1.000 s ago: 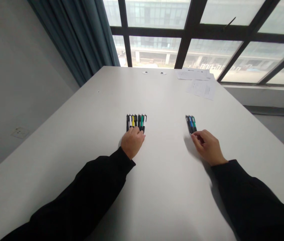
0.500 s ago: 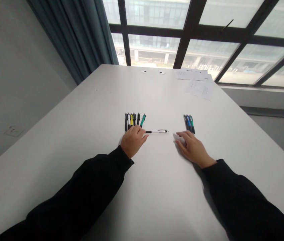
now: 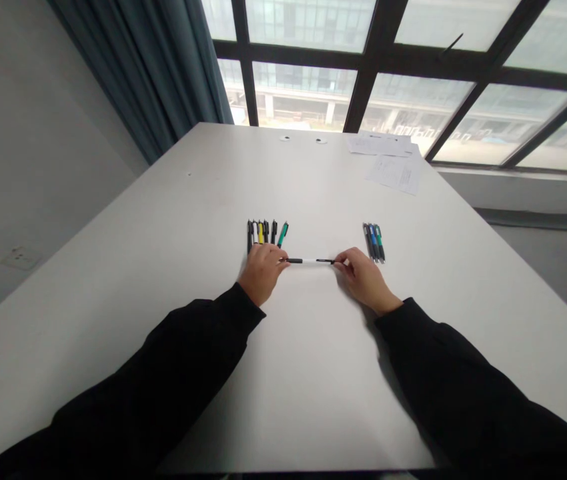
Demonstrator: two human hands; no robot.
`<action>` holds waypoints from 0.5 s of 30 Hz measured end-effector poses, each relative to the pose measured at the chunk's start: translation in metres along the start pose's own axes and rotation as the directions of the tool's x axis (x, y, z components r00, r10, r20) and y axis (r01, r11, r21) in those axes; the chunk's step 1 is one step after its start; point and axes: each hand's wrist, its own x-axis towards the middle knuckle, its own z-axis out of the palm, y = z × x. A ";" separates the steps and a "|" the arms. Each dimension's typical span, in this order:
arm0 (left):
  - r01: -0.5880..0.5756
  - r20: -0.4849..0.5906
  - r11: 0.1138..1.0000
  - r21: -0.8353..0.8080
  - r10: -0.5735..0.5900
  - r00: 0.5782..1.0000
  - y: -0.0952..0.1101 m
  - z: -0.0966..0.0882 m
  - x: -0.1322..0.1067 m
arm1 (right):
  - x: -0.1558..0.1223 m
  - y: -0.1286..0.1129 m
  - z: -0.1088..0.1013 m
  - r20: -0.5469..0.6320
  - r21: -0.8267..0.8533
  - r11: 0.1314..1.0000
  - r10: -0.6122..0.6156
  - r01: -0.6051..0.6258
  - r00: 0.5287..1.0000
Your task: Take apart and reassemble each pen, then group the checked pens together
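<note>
A white and black pen (image 3: 309,261) lies crosswise between my two hands, low over or on the table. My left hand (image 3: 262,270) pinches its dark left end. The fingers of my right hand (image 3: 363,277) are closed on its right end, by the clip. Just beyond my left hand is a row of several pens, among them a yellow pen (image 3: 261,232) and a green pen (image 3: 283,233) that leans to the right; my fingers hide their lower ends. Past my right hand lie three pens side by side, with a blue pen (image 3: 373,241) in the middle.
The white table (image 3: 283,373) stretches out to the window (image 3: 308,93). Sheets of paper (image 3: 392,175) lie at its far right corner. Two small oval fittings sit near the far edge. A dark blue curtain (image 3: 163,73) hangs at the left.
My right hand has moved left and closed on the right end of the white and black pen. The pen has turned so that more of its dark left part shows. My left hand still holds it.
</note>
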 end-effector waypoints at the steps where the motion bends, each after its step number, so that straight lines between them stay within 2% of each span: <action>1: 0.000 -0.004 0.996 -0.091 -0.001 1.000 0.003 -0.004 -0.004 | -0.005 0.001 -0.003 -0.003 0.091 0.996 0.011 -0.010 1.000; 4: 0.077 0.002 0.946 -0.314 -0.081 0.997 0.014 -0.016 -0.022 | -0.025 -0.002 -0.010 0.039 0.326 0.941 0.079 -0.087 0.996; 7: 0.170 0.052 0.891 -0.422 -0.163 0.985 0.022 -0.027 -0.036 | -0.047 -0.009 -0.013 0.113 0.481 0.856 0.154 -0.189 0.982; 12: 0.375 0.188 0.771 -0.515 -0.325 0.927 0.022 -0.032 -0.036 | -0.059 -0.014 -0.015 0.183 0.538 0.799 0.202 -0.270 0.962; 15: 0.431 0.222 0.714 -0.552 -0.373 0.901 0.021 -0.032 -0.033 | -0.055 -0.014 -0.016 0.232 0.552 0.764 0.243 -0.334 0.942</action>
